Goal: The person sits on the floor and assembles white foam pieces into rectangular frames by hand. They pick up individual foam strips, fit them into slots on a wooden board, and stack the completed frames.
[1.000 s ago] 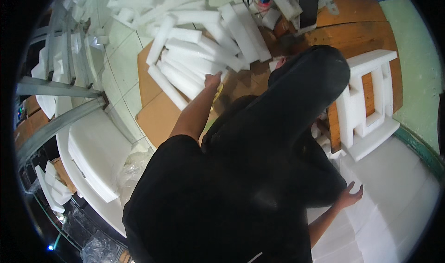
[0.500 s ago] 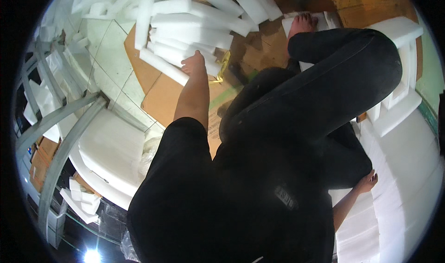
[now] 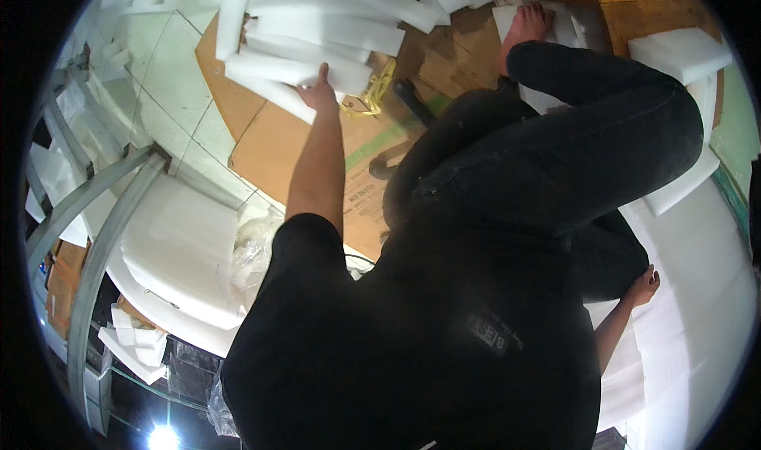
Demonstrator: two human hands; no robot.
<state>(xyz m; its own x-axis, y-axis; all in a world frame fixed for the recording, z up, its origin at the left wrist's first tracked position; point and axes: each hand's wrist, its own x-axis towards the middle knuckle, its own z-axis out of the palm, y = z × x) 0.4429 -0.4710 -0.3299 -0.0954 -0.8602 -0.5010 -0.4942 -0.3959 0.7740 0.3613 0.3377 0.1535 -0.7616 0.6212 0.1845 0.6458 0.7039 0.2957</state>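
Observation:
Several long white foam strips (image 3: pixel 325 32) lie side by side on a flat sheet of brown cardboard (image 3: pixel 269 153). My left hand (image 3: pixel 319 95) is at the near strips, its thumb raised and its other fingers closed around a foam strip (image 3: pixel 273 68); the fingertips are partly hidden. Just right of that hand lies a loose bundle of yellow strapping (image 3: pixel 372 93). My right hand (image 3: pixel 644 287) rests beside my bent knee, over the white foam sheets (image 3: pixel 686 299). Its fingers are slightly apart and nothing shows in them.
A grey metal frame (image 3: pixel 111 236) stands at the left, with large white foam sheets (image 3: pixel 178 248) and clear plastic wrap (image 3: pixel 255 248) beside it. My bare foot (image 3: pixel 529 26) is at the far right of the cardboard. White foam blocks (image 3: pixel 678 54) sit near the green wall.
My left hand has turned, thumb now pointing up, and moved slightly left toward the strip's end. The right hand stays beside the knee. The whole view has shifted a little.

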